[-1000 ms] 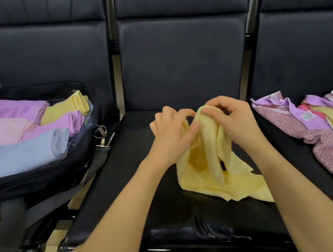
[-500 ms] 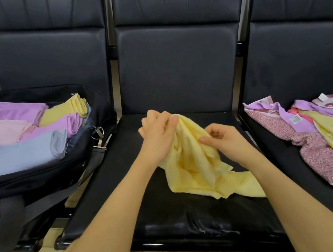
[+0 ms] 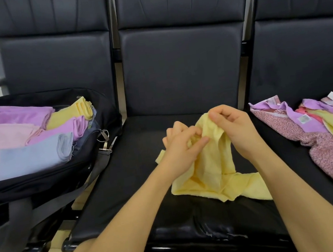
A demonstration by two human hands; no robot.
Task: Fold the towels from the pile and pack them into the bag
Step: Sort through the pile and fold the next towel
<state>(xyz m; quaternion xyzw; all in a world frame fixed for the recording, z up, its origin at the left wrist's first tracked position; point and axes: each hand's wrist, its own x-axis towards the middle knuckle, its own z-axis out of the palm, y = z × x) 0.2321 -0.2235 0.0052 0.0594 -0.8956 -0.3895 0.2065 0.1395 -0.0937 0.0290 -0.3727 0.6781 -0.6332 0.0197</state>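
Two hands gripped one yellow towel.
Right hand had risen, pinching an edge above left hand's bunched grip; folding unstarted.

Two bare forearms, sleeveless, no jewellery visible.

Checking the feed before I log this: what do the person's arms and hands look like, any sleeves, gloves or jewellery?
Both forearms are bare as far as the frame shows, no sleeves in view. The left hand and right hand wear no gloves. No rings, watch or wristband visible. Nails look short and unpainted.
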